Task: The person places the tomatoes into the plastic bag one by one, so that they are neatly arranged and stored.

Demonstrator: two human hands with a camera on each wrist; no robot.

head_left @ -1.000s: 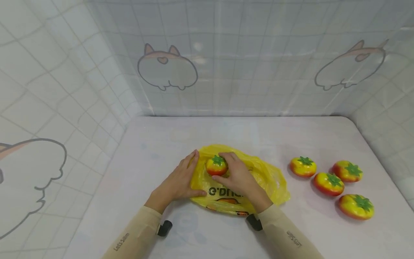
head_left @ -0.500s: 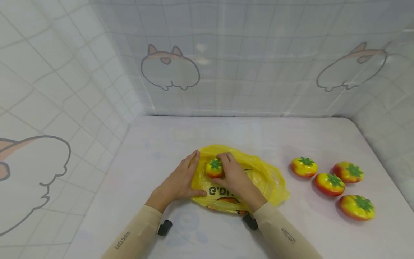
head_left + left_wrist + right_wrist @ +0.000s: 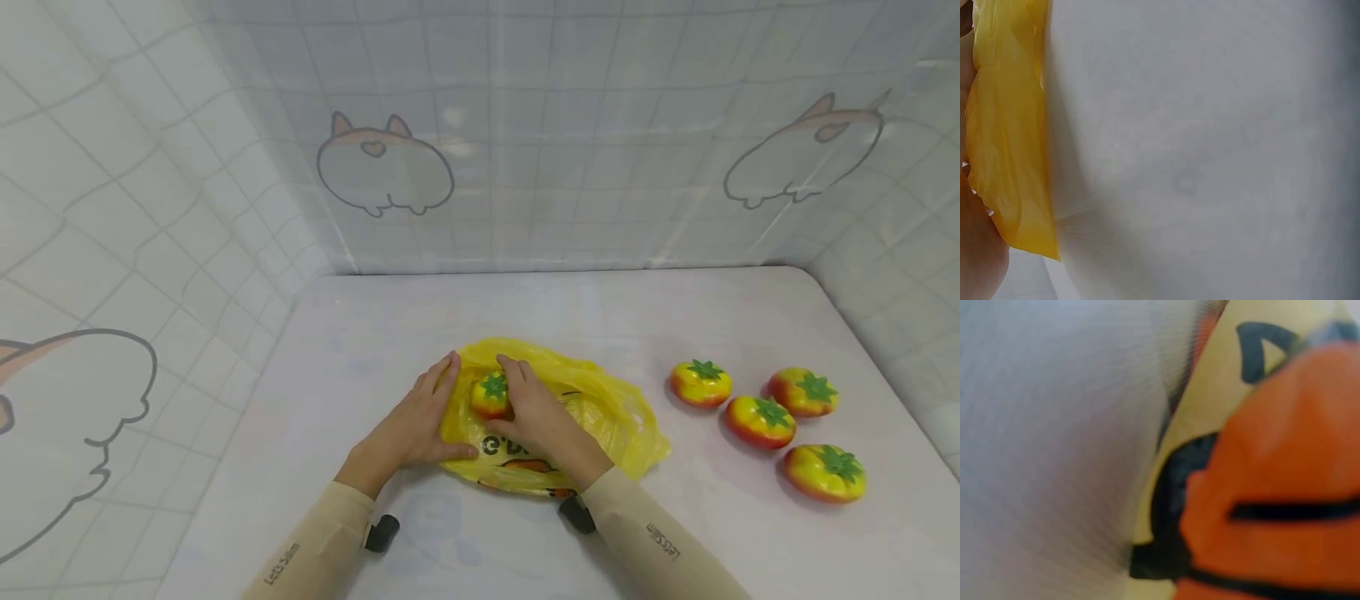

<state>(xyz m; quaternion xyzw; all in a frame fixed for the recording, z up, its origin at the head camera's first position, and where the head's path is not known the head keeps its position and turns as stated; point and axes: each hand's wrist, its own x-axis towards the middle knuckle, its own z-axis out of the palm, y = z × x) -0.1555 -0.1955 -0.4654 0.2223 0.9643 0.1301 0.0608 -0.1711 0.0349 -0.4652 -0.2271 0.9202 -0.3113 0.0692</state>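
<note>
On the table in the head view, a crinkled yellow plastic bag (image 3: pixel 611 408) lies flat with black lettering and orange print. A red-and-yellow toy tomato (image 3: pixel 490 397) with a green leafy top sits at the bag's left part. My right hand (image 3: pixel 542 421) holds this tomato from the right, thumb in front and fingers behind. My left hand (image 3: pixel 414 422) rests along the bag's left edge, thumb and straight fingers spread apart. In the left wrist view, yellow bag film (image 3: pixel 1013 137) runs beside the hand. The right wrist view shows the bag's orange print (image 3: pixel 1291 462) up close.
Several more toy tomatoes stand at the right of the white table (image 3: pixel 375 333), among them a nearer one (image 3: pixel 823 475) and a farther one (image 3: pixel 701 385). Pale tiled-pattern sheets with cartoon animals close off the back (image 3: pixel 525 167) and the sides.
My right hand has moved slightly left with the tomato, farther over the bag's left part. The left hand stays in place on the bag edge.
</note>
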